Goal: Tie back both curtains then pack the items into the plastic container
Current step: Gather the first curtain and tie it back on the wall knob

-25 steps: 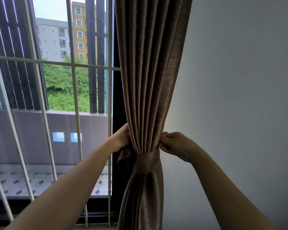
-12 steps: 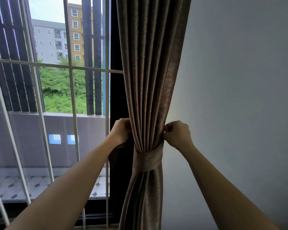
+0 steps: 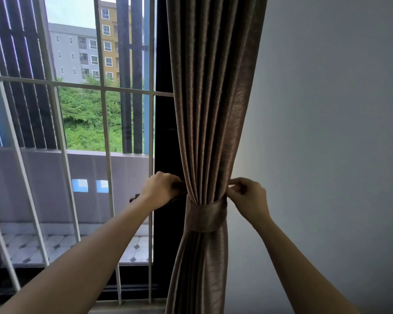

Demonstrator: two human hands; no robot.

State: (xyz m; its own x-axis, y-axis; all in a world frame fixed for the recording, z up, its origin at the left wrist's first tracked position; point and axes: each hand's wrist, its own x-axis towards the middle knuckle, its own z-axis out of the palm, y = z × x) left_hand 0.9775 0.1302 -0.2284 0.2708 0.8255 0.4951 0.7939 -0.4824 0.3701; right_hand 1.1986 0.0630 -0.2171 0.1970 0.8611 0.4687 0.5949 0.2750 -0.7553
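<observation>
A brown pleated curtain (image 3: 211, 98) hangs in the middle of the view, gathered into a narrow bundle. A matching fabric tieback (image 3: 205, 215) wraps around the bundle at its waist. My left hand (image 3: 161, 188) grips the tieback's end at the curtain's left edge, just above the band. My right hand (image 3: 247, 196) pinches the fabric at the curtain's right edge, level with the top of the band. What lies behind the curtain is hidden. The plastic container and the items are not in view.
A window with a white metal grille (image 3: 104, 123) and a dark frame (image 3: 163, 132) fills the left side; a balcony with a tiled floor (image 3: 55, 245) lies outside. A plain pale wall (image 3: 327, 132) stands to the right of the curtain.
Both hands rose from the level of the band to just above it. My right hand went from a closed grip to a fingertip pinch. The view shifted slightly.
</observation>
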